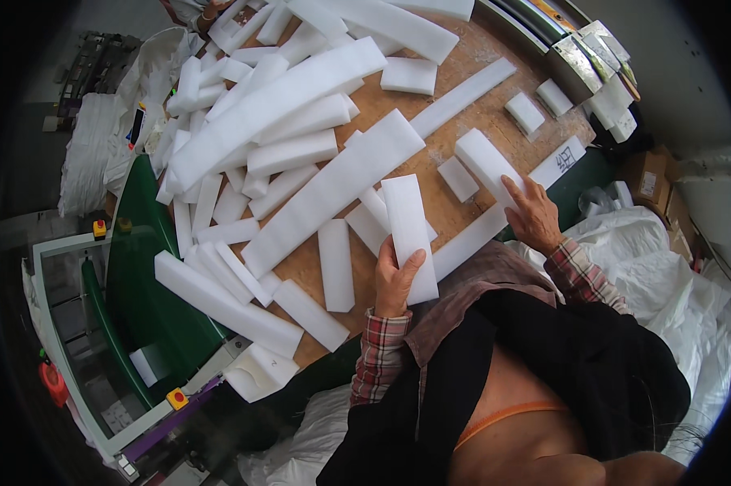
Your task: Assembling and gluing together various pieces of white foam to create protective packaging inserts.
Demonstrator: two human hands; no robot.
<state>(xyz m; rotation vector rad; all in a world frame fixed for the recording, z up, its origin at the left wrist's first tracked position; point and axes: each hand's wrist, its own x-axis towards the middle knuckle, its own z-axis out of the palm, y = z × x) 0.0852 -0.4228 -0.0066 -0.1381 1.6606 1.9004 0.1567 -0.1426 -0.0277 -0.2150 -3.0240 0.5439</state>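
Observation:
My left hand (396, 282) is wrapped round the lower part of a flat white foam block (408, 223), thumb on its face, and the block stands tilted up over the table. Toward the right, my right hand (534, 212) grips the near end of a thicker white foam block (480, 156) between thumb and fingers. Just left of that block lies a small foam piece (458, 179). A long foam strip (469, 243) runs along the table edge between my hands. Another long foam bar (341, 190) lies left of the held flat block.
A heap of white foam bars (276, 105) covers the table's left and far side. Two small foam blocks (525, 114) lie near a metal machine (580, 65) at the far right. A green conveyor belt (151, 300) with a grey frame stands left. White sheeting (649, 267) hangs at right.

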